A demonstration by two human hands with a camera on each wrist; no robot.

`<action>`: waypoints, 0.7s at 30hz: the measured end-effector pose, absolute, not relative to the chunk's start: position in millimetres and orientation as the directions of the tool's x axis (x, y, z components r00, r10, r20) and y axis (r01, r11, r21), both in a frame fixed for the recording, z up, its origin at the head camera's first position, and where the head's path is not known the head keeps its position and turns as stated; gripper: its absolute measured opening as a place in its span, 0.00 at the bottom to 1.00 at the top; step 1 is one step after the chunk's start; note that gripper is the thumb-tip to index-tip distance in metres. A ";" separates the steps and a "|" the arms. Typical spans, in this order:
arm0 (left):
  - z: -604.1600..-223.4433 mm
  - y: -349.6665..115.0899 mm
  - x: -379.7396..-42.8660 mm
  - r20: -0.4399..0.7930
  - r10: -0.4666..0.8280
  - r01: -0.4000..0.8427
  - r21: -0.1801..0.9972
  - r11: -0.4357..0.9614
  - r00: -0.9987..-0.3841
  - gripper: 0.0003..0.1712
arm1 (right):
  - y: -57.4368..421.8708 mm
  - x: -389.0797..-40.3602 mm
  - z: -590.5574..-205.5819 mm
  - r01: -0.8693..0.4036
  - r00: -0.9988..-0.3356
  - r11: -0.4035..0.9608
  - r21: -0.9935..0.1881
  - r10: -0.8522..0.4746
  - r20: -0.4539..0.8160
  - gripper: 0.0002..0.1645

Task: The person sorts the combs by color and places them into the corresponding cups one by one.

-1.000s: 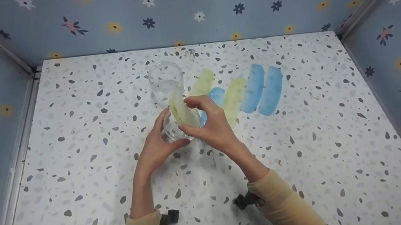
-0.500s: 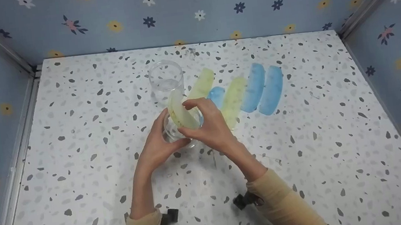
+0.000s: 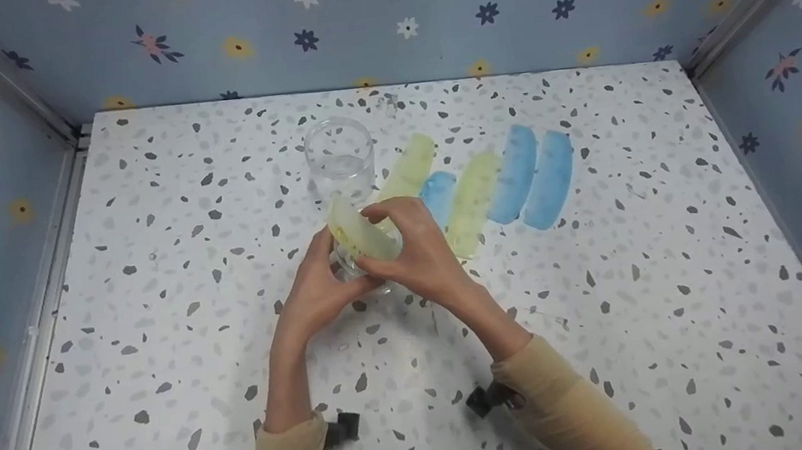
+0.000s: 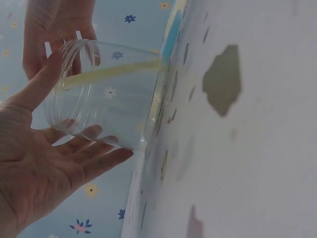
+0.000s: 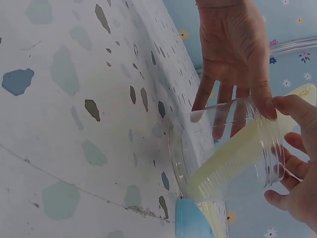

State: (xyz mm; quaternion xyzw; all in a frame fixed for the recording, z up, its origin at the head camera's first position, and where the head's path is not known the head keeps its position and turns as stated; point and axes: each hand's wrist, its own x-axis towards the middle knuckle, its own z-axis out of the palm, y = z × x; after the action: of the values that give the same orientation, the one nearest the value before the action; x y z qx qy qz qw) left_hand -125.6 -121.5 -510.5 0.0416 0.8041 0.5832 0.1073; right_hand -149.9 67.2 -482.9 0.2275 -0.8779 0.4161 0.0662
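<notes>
In the head view, a spare jar (image 3: 340,153) stood upright at upper centre, just beyond the hands. Blue strips (image 3: 549,182) and yellow-green strips (image 3: 474,205) lay right of centre, partly hidden behind the right hand (image 3: 421,253). At mid-frame that hand pinched a pale curved piece (image 3: 361,235) between thumb and fingers, its lower part reaching into a clear jar (image 5: 223,144). The left hand (image 3: 319,287) curved round this jar, thumb and fingers on opposite sides. Below spread a white, grey-flecked tabletop (image 3: 649,348), bordered by blue flowered panels (image 3: 375,1)
</notes>
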 end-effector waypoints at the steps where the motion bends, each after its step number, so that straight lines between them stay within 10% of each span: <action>1: -510.3 -121.9 -125.7 -0.120 0.197 -0.053 0.948 0.315 -0.973 0.58 | 67.0 -150.3 -482.8 -0.453 -0.888 0.553 -0.700 -0.345 0.302 0.33; 21: -514.5 -129.0 -126.7 -0.115 0.232 -0.073 0.981 0.182 -0.966 0.57 | 71.5 -151.5 -479.9 -0.440 -0.891 0.564 -0.699 -0.373 0.259 0.33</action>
State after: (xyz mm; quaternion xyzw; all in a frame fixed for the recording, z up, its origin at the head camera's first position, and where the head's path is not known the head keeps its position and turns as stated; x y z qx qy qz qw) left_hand -126.7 -129.0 -514.5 0.0524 0.7593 0.6375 0.1200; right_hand -151.5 71.5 -479.9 0.2299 -0.8834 0.4063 0.0411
